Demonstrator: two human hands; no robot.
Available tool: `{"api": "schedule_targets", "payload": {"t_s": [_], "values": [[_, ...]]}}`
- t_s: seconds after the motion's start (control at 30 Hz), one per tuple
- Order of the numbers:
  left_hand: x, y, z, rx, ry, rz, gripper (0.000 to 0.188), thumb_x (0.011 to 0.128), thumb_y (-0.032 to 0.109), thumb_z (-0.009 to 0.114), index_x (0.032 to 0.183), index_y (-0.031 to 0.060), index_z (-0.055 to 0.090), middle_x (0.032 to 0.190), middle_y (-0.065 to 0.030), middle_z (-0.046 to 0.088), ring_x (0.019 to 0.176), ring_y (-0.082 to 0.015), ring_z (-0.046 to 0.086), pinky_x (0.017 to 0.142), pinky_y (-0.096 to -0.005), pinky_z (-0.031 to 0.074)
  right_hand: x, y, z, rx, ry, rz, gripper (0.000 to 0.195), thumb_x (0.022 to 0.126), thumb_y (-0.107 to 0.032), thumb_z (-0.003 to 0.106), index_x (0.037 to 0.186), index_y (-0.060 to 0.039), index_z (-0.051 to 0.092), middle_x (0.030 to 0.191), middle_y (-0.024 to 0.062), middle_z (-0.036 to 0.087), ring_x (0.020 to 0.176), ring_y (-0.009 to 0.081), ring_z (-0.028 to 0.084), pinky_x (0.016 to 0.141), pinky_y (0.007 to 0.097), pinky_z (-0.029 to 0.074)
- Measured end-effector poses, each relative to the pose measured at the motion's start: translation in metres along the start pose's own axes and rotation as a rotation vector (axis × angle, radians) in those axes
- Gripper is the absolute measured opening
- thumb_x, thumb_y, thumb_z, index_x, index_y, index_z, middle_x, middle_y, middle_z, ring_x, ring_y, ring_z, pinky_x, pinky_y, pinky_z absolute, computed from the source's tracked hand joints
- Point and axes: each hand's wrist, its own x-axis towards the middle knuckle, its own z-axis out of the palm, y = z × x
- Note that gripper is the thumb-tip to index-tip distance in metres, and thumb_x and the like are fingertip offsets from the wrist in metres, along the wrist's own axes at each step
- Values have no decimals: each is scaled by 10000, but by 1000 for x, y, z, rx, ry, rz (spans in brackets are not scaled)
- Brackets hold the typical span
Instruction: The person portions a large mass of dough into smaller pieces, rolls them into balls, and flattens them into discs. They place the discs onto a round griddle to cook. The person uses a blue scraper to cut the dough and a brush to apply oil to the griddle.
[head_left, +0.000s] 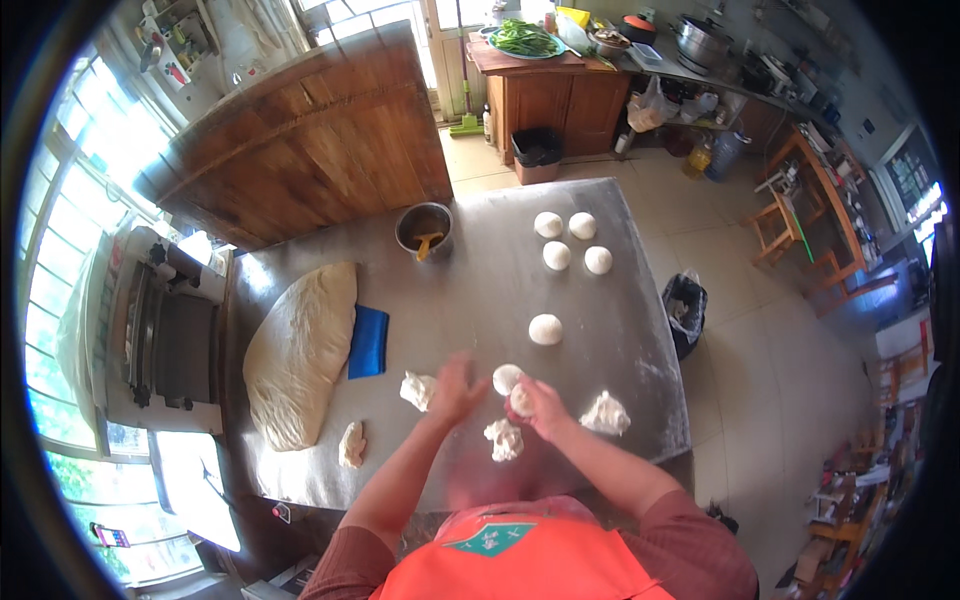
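Note:
My right hand (541, 409) is closed around a small round dough ball (521, 400). Touching or just behind it on the metal table (457, 300) is another dough ball (508, 379). My left hand (456, 391), slightly blurred, holds nothing, fingers apart, beside a rough dough piece (418, 391). Other rough lumps lie near me: one (503, 439) between my forearms, one (606, 414) to the right, a longer one (352, 445) to the left. A smooth ball (545, 329) sits farther back, with several more (556, 256) behind it.
A large dough mass (304, 360) lies at left, beside a blue flat object (368, 342). A metal pot (424, 231) with a yellow-handled tool stands at the back. A roller machine (165, 337) is at the far left; a lined bin (684, 311) stands right of the table.

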Motion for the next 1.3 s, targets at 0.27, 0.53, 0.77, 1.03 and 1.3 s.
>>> {"api": "schedule_targets", "payload": {"t_s": [0.27,0.53,0.77,1.03,1.3], "values": [[-50,-37,13,239,442,-237,807,828,291,774,1487,13,399,1523,-239,395,1444,-441,325,1196,-513,296,207,-206,58,-1142,388,-1146,524,819,-183,781,1259,-48,529,1248,191,579,1142,360,567,983,453,475],[-125,-38,36,200,452,-104,663,771,45,719,1397,127,515,1415,-186,505,1306,-435,463,1120,-547,362,277,-239,67,-1984,367,-780,788,946,-583,582,1577,-178,339,1648,161,271,1528,349,224,1255,488,170],[-71,-57,-5,-49,401,-274,531,786,26,678,1291,182,629,1240,-161,607,1173,-377,566,962,-473,476,130,-52,89,-1298,23,-1022,520,929,-369,719,1278,-3,594,1321,227,609,1241,410,560,1066,497,443],[-124,-26,6,-364,213,177,983,890,304,761,1601,71,123,1217,-267,661,1051,-466,660,984,-522,492,-6,82,127,-1273,227,-599,550,960,-518,614,1092,10,694,1010,234,728,1017,403,687,932,482,513],[-224,-119,-2,-522,-64,-322,480,943,237,654,1379,69,546,1144,-169,691,1114,-390,634,950,-438,518,-12,171,75,-1410,565,-223,698,935,-608,577,1157,50,644,1126,247,692,1090,415,655,969,504,489]]}}
